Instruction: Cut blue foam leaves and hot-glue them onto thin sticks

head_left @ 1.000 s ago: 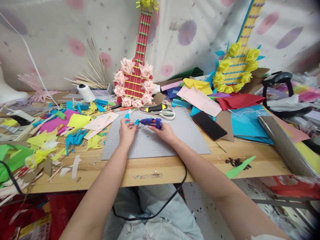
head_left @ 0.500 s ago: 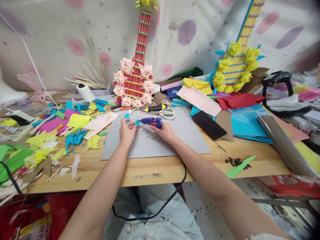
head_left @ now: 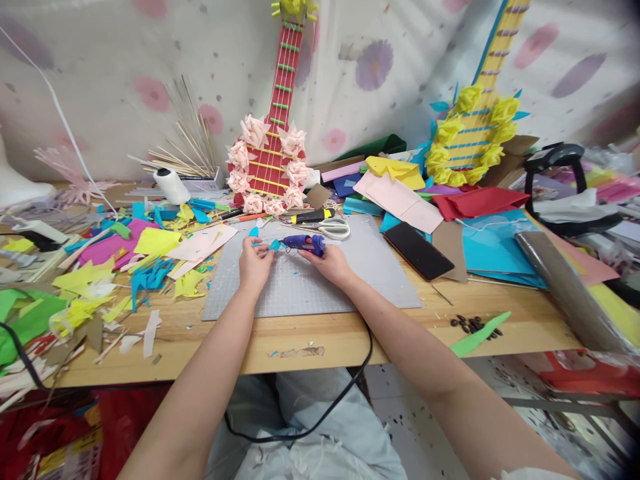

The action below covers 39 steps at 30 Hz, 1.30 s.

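Observation:
My right hand (head_left: 330, 262) is wrapped round a blue hot glue gun (head_left: 304, 243), its nozzle pointing left. A black cord runs from the gun down over the table edge and across my lap. Small blue paper pieces (head_left: 254, 233) show at the fingers of my left hand (head_left: 255, 263), which pinches them close to the nozzle. Whether the nozzle touches the paper is too small to tell. Both hands are over a grey cutting mat (head_left: 380, 287). Just beyond them lie a yellow and black utility knife (head_left: 311, 216) and white-handled scissors (head_left: 336, 229).
A red paper guitar (head_left: 267, 160) with pink flowers and a yellow one (head_left: 473, 140) lean against the curtain. Paper scraps (head_left: 155, 241) cover the left side. To the right are a black phone (head_left: 419, 251), folded coloured paper (head_left: 493, 243) and small dark beads (head_left: 470, 325).
Both hands stay almost in place, with the glue gun still held near the blue paper. Only a very slight shift shows at the left fingers.

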### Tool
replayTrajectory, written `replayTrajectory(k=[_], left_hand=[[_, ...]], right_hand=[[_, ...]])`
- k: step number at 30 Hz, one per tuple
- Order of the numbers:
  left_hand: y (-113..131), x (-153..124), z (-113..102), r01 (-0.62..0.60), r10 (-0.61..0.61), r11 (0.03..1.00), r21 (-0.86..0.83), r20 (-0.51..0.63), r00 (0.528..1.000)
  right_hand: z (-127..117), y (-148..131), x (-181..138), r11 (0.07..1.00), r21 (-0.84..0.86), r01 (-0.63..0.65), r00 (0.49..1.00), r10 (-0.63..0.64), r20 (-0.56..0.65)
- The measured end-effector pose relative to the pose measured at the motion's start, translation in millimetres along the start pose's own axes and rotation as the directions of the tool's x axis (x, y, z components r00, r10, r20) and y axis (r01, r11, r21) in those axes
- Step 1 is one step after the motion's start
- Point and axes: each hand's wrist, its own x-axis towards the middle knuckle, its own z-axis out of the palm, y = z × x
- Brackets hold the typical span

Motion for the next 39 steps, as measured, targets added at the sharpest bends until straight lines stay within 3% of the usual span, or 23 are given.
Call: replayTrajectory(k=[6,14,18,22,25,28,31,33,35,37,39], left_hand=[[0,0,0,0.0,0.0,1.0,0.007,0.007,1.0],[1,0,-1,0.027,-0.026,0.998,-0.053,0.022,0.999],[1,1,-3,0.039,-0.038,0.988,-0.151,0.015,0.999],[3,5,-6,0.054,-0.064,0.97,-0.236,-0.036,0.997],[4,10,-11,0.042,-0.073,0.966,-0.257,-0.112,0.991],[5,14,-19,0.028,-0.084,0.964,-0.264,-0.202,0.976],[6,17,-23,0.022,-0.097,0.959,-0.283,-0.254,0.962],[8,16,-24,0.023,-0.101,0.957,-0.29,-0.259,0.96],[9,16,-24,0.028,-0.104,0.959,-0.284,-0.259,0.96],[9,15,-23,0.03,-0.104,0.961,-0.274,-0.263,0.959],[8,15,-22,0.023,-0.096,0.963,-0.268,-0.263,0.96]], right_hand=[[-1,-2,-2,0.999,-0.033,0.037,0.998,-0.035,0.053],[-14,3,6,0.992,0.031,-0.124,0.983,0.127,-0.135],[-44,29,14,0.961,0.122,-0.248,0.908,0.274,-0.318],[-73,68,21,0.898,0.141,-0.416,0.751,0.427,-0.503],[-81,85,25,0.846,0.048,-0.532,0.732,0.487,-0.477],[-78,88,28,0.814,-0.063,-0.578,0.753,0.502,-0.425],[-77,81,26,0.834,-0.091,-0.544,0.777,0.46,-0.429],[-81,71,22,0.87,-0.096,-0.484,0.761,0.363,-0.537],[-87,57,17,0.903,-0.152,-0.402,0.692,0.191,-0.696],[-92,37,12,0.916,-0.258,-0.306,0.628,-0.009,-0.778],[-90,14,11,0.909,-0.378,-0.174,0.676,-0.169,-0.718]])
